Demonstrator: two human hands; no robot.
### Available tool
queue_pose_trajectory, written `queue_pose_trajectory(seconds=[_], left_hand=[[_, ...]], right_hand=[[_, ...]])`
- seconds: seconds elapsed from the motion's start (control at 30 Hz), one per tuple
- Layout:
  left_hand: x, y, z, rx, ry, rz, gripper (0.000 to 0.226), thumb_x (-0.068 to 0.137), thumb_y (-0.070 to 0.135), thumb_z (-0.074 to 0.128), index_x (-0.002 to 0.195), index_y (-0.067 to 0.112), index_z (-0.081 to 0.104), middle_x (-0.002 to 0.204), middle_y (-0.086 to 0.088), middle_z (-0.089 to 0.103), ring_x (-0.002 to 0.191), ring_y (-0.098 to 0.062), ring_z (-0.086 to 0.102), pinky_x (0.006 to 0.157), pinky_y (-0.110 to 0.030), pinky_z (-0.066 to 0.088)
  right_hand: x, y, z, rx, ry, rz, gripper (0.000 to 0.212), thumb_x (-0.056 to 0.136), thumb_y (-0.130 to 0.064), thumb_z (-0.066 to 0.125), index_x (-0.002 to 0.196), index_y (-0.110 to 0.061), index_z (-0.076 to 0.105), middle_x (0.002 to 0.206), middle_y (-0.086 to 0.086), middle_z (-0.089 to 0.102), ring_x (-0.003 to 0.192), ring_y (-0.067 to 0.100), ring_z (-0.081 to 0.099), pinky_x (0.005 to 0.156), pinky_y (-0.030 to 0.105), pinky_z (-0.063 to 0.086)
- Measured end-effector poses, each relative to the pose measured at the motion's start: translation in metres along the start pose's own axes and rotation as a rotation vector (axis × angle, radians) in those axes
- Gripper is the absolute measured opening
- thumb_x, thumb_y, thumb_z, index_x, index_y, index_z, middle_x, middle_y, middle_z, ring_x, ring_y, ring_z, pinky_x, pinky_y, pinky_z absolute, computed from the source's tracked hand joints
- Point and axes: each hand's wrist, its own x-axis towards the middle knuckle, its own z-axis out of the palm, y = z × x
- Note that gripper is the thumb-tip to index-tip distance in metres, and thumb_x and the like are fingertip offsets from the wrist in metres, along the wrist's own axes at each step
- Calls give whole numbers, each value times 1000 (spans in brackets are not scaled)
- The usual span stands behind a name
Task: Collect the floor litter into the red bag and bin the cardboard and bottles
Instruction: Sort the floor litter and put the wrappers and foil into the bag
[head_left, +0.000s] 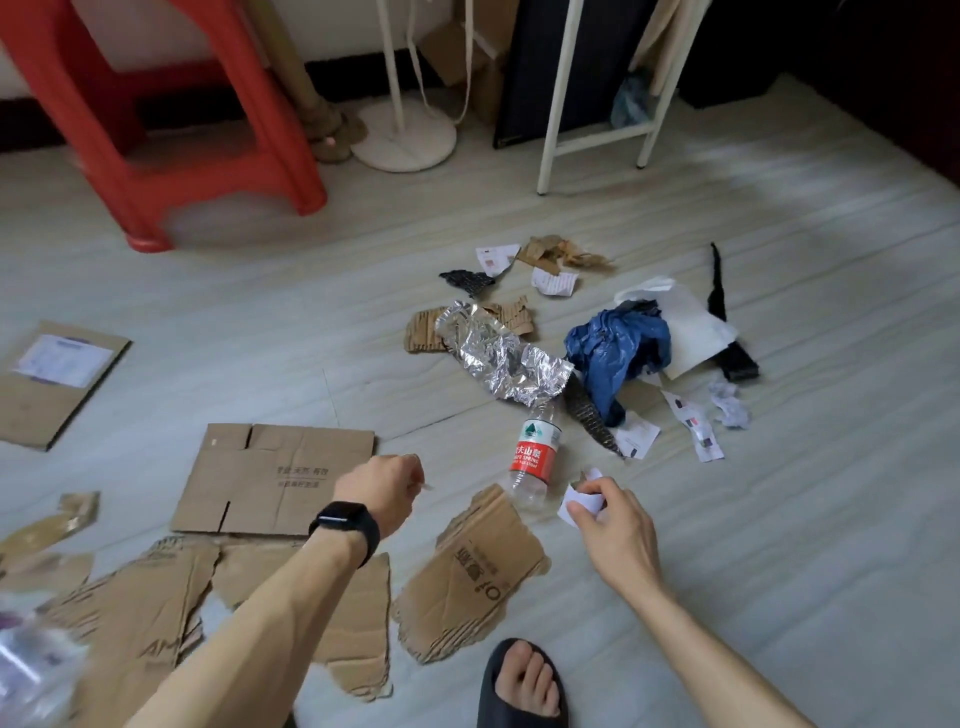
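Observation:
My right hand (608, 514) pinches a crumpled white paper scrap (579, 501) just right of a clear plastic bottle (535, 457) with a red label lying on the floor. My left hand (382, 488), with a black watch on the wrist, has curled fingers pinching a small pale scrap (427, 486). Flat cardboard pieces lie below the hands: a folded box (270, 478), a torn piece (478, 577) and a larger torn sheet (156, 603). Further off lie crumpled foil (501, 358), a blue plastic bag (618, 348), white paper slips (696, 426) and torn brown cardboard (556, 252). No red bag is in view.
A red plastic stool (171, 119) stands at the back left. A white stand base (402, 137) and white frame legs (556, 104) stand at the back. Another flat cardboard (52, 379) with a label lies far left. My foot in a black slipper (524, 686) is at the bottom.

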Motion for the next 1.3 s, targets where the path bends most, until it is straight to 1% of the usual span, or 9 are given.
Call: queue_pose_trajectory(seconds=[0.13,0.3,0.4,0.6,0.83,0.9,0.97,1.07,1.3], left_hand=[[-37,-45,-80,81,122,-52,12,98,33,49,103,34,60,103,5,68,89,-21,65,67,-31,53],[-107,-116,-178,130,154,-127,9,92,37,56,96,38,63,103,4,69,89,-21,66,74,-34,57],[-178,-171,-216,88,269,-235,6,90,39,58,94,40,62,102,7,68,90,-19,65,75,-34,57],[-315,-262,-218,-67,370,-481,15,88,43,66,91,30,73,94,7,74,86,-16,69,74,-30,57],[-428,-336,-151,-324,416,-741,30,90,48,66,98,20,75,95,1,76,91,-16,70,76,-24,51],[-445,-342,-137,-402,448,-761,34,90,51,65,99,19,74,96,2,75,92,-14,70,79,-23,51],[-455,-344,-126,-451,442,-780,28,91,44,67,105,21,71,104,2,73,98,-15,68,85,-24,51],[-456,-342,-120,-466,425,-767,15,90,30,66,104,26,70,107,4,73,101,-14,67,89,-25,51],[-401,-291,-152,-407,430,-507,21,91,33,61,109,26,70,105,8,74,98,-9,68,89,-26,53]], right_hand=[[-24,-92,-19,-2,-63,-280,34,89,-35,69,104,-50,42,102,-11,59,86,9,57,74,30,42],[-59,-221,-23,-53,-141,-676,64,86,-38,75,135,-33,34,87,-10,62,69,6,61,64,27,52],[-91,-302,-12,-199,-193,-899,31,85,-47,71,106,-30,55,89,-13,58,75,7,57,70,35,53],[-176,-417,37,-251,-294,-1195,30,89,-50,64,89,-21,55,86,-6,56,72,16,56,67,37,49],[-282,-465,137,-91,-541,-1152,25,82,-39,68,86,-15,62,85,-2,67,78,19,61,71,38,51],[-303,-465,161,-113,-624,-1129,23,85,-34,69,102,-19,65,99,-2,71,87,18,65,80,38,55],[-318,-459,177,-152,-672,-1126,38,91,-33,66,126,-21,60,117,-1,69,99,18,67,88,36,55],[-322,-443,181,-207,-685,-1145,40,94,-36,63,131,-22,57,122,-1,67,102,16,67,93,36,54],[-265,-416,123,-495,-603,-1150,50,95,-40,58,141,-27,45,132,-3,60,116,15,58,99,34,49]])
